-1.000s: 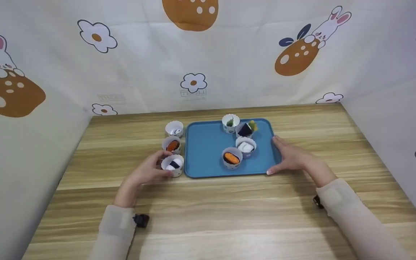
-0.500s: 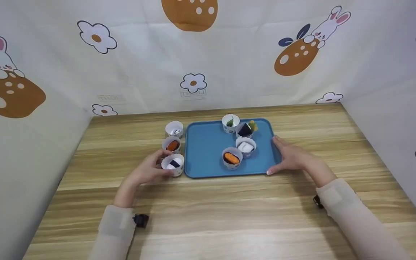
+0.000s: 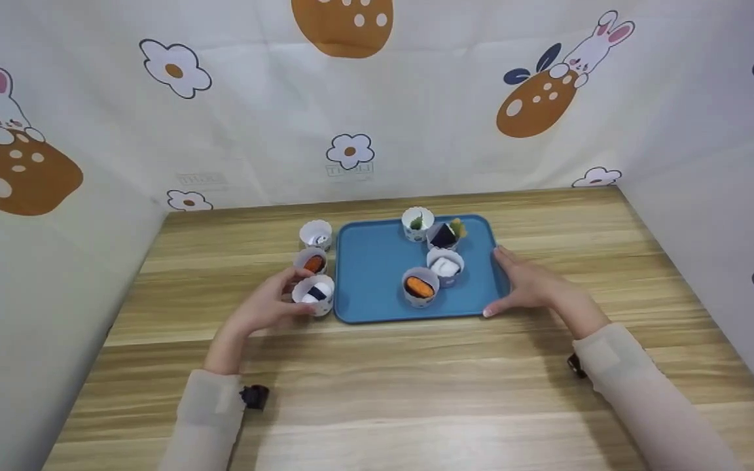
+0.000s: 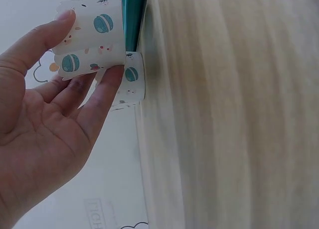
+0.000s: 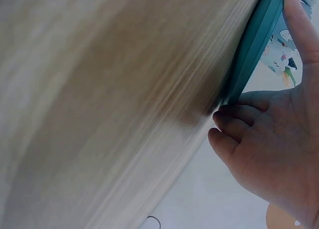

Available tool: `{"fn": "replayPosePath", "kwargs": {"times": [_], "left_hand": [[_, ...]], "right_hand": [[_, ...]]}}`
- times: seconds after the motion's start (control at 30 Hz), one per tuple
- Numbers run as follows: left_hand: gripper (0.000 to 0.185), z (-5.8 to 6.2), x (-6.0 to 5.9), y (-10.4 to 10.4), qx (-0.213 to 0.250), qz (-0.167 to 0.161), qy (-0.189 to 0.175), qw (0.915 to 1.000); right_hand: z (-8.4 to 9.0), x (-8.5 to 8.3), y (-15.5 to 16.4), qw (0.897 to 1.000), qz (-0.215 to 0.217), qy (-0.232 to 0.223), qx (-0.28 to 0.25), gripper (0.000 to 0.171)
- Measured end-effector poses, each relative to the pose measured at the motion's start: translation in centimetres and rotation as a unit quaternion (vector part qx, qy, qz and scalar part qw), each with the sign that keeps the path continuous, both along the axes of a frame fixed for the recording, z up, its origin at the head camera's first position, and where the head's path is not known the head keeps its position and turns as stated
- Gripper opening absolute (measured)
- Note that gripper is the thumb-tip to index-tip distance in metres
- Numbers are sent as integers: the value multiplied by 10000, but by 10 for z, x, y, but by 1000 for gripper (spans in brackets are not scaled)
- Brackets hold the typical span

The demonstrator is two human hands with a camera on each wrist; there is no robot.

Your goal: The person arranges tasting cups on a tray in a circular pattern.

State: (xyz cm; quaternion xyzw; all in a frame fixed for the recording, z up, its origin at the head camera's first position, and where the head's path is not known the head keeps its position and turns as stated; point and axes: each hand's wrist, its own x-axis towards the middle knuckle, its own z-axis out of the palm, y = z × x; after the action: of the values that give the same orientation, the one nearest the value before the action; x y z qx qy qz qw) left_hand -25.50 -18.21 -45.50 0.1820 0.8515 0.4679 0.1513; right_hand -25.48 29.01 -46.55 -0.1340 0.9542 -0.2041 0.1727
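Cartoon-print cloth walls close in a wooden table [image 3: 416,379] in the head view, with a blue tray [image 3: 370,281] at its middle. The left hand [image 3: 266,307] wraps thumb and fingers round a paper cup [image 3: 315,296] holding a dark-and-white sushi piece, just off the tray's left edge — the tray lies to the cup's right. The right hand [image 3: 527,284] rests against the tray's right rim, fingers curled at the near corner.

From the left wrist, the fingers [image 4: 107,92] pinch the paper cup [image 4: 89,37] upright, beside another cup [image 4: 132,82] and the teal tray edge.

From the right wrist, the fingers [image 5: 239,127] curl under the tray [image 5: 254,45] rim — gripping it.
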Motion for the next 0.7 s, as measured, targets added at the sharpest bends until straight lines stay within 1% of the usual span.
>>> {"fn": "replayPosePath", "kwargs": {"times": [0.13,0.27,0.5,0.7], "left_hand": [[56,5,0,2,-69,84,-97,9999],[56,8,-1,5,-46,64,-116,9999],[58,9,-4,10,-3,-2,-86,10000],[56,12,-6,15,154,-132,-51,9998]], "right_hand": [[0,0,-1,10000,8,10,3,135],[0,0,-1,10000,2,-1,23,136],[1,0,-1,10000,-1,11,34,136],[2,0,-2,10000,4,-40,-37,135]]}}
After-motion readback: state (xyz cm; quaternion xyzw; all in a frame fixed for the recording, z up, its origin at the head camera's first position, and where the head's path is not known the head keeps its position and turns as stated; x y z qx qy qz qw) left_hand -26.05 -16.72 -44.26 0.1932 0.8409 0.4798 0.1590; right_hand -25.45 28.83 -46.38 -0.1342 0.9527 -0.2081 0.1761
